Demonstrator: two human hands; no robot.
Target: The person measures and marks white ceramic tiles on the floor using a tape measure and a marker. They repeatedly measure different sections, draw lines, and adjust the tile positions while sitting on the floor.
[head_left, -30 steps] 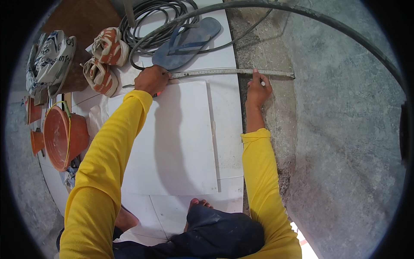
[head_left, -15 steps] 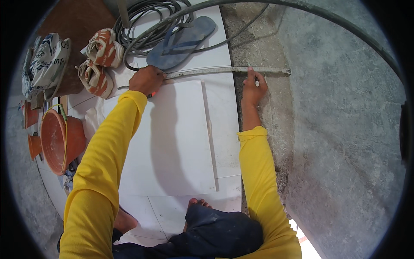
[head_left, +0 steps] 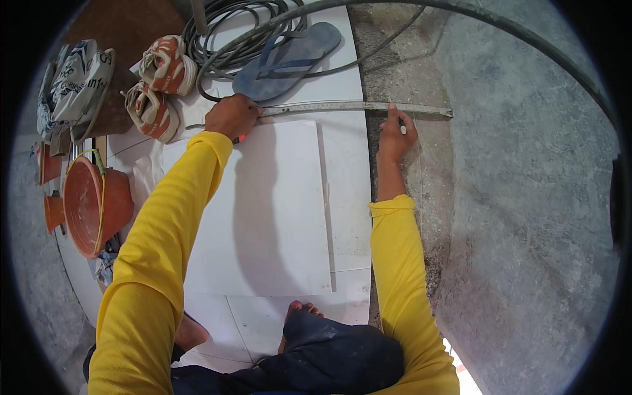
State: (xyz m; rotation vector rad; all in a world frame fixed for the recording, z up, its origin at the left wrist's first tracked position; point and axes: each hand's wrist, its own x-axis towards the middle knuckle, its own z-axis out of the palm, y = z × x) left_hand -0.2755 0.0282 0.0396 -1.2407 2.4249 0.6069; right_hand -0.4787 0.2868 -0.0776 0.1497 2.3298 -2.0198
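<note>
A tape measure's blade [head_left: 342, 106] is drawn out across the white tiles and over the rough bare strip, its tip against the foot of the grey wall. At its left end my left hand [head_left: 230, 116] is closed round the tape measure, with a bit of its red-orange case showing below the fingers. My right hand [head_left: 398, 139] touches the blade's lower edge with an outstretched finger. Its other fingers curl round a slim, white-ended pen-like stick [head_left: 403, 130]. Nearest to me lies a loose white tile [head_left: 289, 210], just below the blade.
A blue flip-flop [head_left: 286, 62] and coiled black cable [head_left: 204, 39] lie beyond the tape. Orange-and-white shoes [head_left: 168, 66], a printed sack [head_left: 82, 82] and an orange bucket [head_left: 99, 204] stand at left. The grey wall [head_left: 526, 197] bounds the right; a thick hose [head_left: 500, 21] arches overhead.
The whole view has shifted slightly. Both hands keep their places along the tape, and nothing has been taken up or let go.
</note>
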